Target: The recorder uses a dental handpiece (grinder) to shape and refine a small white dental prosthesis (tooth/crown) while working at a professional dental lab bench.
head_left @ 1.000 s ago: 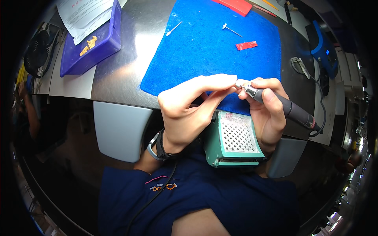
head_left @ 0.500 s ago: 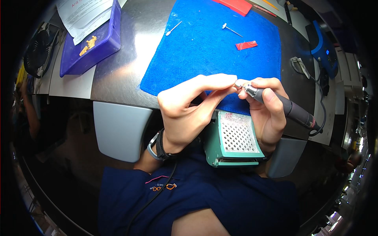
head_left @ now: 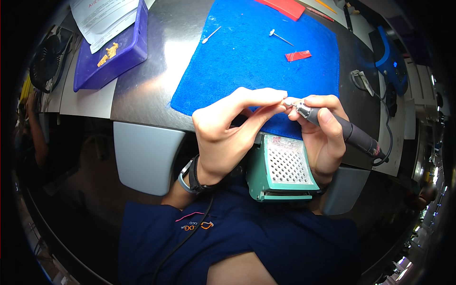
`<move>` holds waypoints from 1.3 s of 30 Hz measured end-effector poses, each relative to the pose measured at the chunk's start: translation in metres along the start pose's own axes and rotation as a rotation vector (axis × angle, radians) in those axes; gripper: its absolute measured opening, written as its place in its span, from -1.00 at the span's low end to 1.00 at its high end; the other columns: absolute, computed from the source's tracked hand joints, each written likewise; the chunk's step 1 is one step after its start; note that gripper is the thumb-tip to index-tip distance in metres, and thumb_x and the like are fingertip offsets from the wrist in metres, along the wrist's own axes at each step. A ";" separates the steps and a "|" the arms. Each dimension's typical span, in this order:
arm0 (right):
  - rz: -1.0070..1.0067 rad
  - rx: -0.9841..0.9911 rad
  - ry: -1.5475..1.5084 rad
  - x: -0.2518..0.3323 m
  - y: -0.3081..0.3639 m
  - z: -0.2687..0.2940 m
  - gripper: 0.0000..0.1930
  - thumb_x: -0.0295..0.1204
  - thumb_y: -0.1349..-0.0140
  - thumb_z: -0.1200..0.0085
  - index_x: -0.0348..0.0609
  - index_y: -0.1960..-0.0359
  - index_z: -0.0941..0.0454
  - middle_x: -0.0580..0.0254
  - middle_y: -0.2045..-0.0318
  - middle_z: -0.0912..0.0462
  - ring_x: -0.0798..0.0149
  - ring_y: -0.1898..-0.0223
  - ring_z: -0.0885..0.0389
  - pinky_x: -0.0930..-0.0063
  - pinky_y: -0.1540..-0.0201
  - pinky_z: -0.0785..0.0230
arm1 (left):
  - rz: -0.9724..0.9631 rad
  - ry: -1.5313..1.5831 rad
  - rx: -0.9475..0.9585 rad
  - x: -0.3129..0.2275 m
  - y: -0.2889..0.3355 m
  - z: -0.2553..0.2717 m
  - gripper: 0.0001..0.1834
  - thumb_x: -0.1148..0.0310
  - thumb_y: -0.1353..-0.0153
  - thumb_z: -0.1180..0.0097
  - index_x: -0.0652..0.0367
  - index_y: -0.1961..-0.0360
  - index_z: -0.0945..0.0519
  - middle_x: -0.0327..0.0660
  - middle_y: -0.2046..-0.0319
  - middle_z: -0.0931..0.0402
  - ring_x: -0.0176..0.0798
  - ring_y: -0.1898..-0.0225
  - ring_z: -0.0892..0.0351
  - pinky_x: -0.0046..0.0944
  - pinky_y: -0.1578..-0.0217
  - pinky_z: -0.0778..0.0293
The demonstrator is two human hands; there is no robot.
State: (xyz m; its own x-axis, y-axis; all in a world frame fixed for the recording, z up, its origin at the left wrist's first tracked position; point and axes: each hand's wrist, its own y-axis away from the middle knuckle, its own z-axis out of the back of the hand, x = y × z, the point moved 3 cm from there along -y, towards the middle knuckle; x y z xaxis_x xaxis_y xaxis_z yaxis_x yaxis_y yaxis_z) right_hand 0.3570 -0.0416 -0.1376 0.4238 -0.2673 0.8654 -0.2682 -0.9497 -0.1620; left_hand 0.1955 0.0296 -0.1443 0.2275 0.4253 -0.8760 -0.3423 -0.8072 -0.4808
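My right hand (head_left: 323,140) is closed round a dark pen-shaped rotary handpiece (head_left: 356,135) with a silver collar. From the collar a small bit (head_left: 289,103) points left to the fingertips of my left hand (head_left: 228,130). Thumb and forefinger of the left hand are pinched together right at the bit. Whatever lies between them is too small and too covered to make out. Both hands meet over the near edge of a blue cloth (head_left: 247,61). Just below them juts a green box with a perforated, dusty top plate (head_left: 287,161).
Two thin-shanked bits with pale heads (head_left: 272,33) (head_left: 204,41) and a red strip (head_left: 298,56) lie on the cloth. At left, a purple tray (head_left: 111,71) holds yellowish pieces (head_left: 112,50) and paper (head_left: 107,21). A cable (head_left: 389,126) runs at right, near a blue device (head_left: 389,61).
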 end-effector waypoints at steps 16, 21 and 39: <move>0.004 0.009 0.031 -0.001 -0.001 -0.001 -0.73 -0.48 -0.30 0.05 -0.48 0.10 -0.52 -0.28 0.15 -0.68 0.13 0.17 -0.66 0.20 -0.08 -0.50 | -0.011 0.065 -0.046 0.001 0.002 0.000 -0.85 0.76 -0.15 -0.28 0.45 0.24 -0.67 0.10 0.22 -0.73 -0.13 0.19 -0.77 -0.22 0.08 -0.70; -0.015 -0.003 0.023 0.000 -0.001 -0.001 -0.74 -0.48 -0.30 0.04 -0.48 0.11 -0.52 -0.28 0.15 -0.68 0.13 0.16 -0.66 0.20 -0.09 -0.49 | -0.027 0.039 -0.046 0.000 0.001 0.001 -0.85 0.77 -0.14 -0.28 0.46 0.24 -0.66 0.11 0.23 -0.72 -0.12 0.19 -0.77 -0.21 0.08 -0.70; -0.003 0.004 -0.035 -0.001 0.000 0.002 -0.70 -0.45 -0.37 0.07 -0.50 0.04 -0.49 -0.28 0.18 -0.67 0.01 0.06 -0.69 0.19 -0.12 -0.50 | -0.014 -0.020 -0.041 0.002 -0.001 0.001 -0.79 0.69 -0.16 -0.31 0.35 0.16 -0.71 -0.02 0.23 -0.74 -0.25 0.21 -0.76 -0.34 0.16 -0.66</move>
State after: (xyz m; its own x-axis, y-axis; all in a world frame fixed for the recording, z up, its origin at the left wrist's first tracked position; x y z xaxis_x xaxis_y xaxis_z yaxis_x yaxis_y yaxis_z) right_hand 0.3585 -0.0413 -0.1389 0.4548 -0.2698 0.8488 -0.2636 -0.9511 -0.1610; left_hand 0.1954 0.0315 -0.1457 0.2140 0.4445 -0.8699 -0.3012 -0.8171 -0.4916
